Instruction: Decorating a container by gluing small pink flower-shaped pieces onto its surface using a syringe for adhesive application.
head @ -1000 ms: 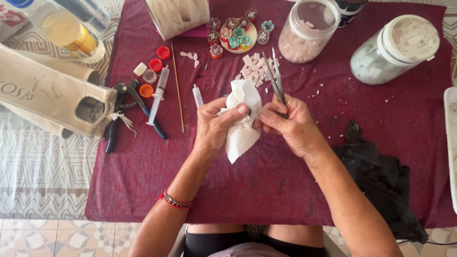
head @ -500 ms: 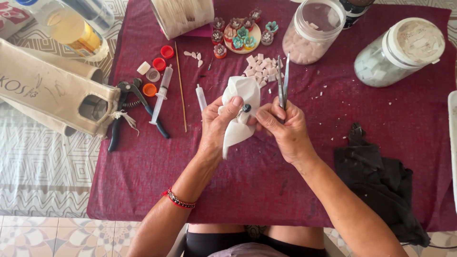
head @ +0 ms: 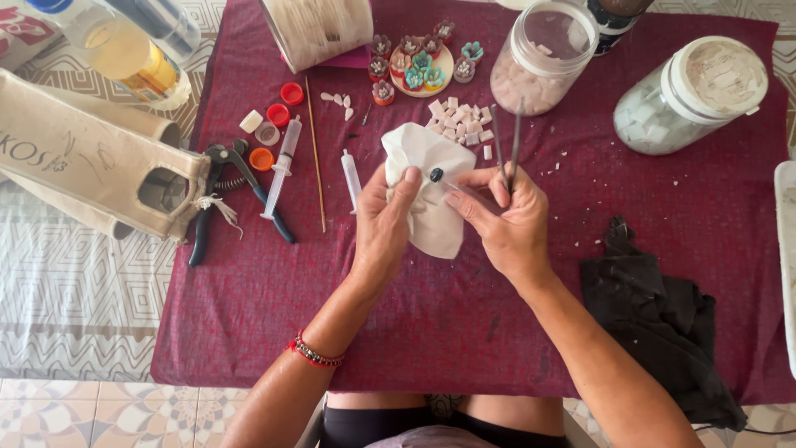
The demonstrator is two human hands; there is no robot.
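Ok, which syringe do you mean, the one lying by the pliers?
Yes. On the dark red cloth, look left of the left hand to the black-handled pliers. The long syringe lies across them, unlike the shorter syringe beside the white tissue.

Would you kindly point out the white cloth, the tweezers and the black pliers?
white cloth (head: 427,153): head view, upper bare part.
tweezers (head: 516,137): head view, right prong.
black pliers (head: 199,241): head view, left handle.

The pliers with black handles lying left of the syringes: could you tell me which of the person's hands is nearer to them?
Left. The left hand holds the white cloth just right of the pliers; the right hand is farther right, beyond the cloth, gripping tweezers.
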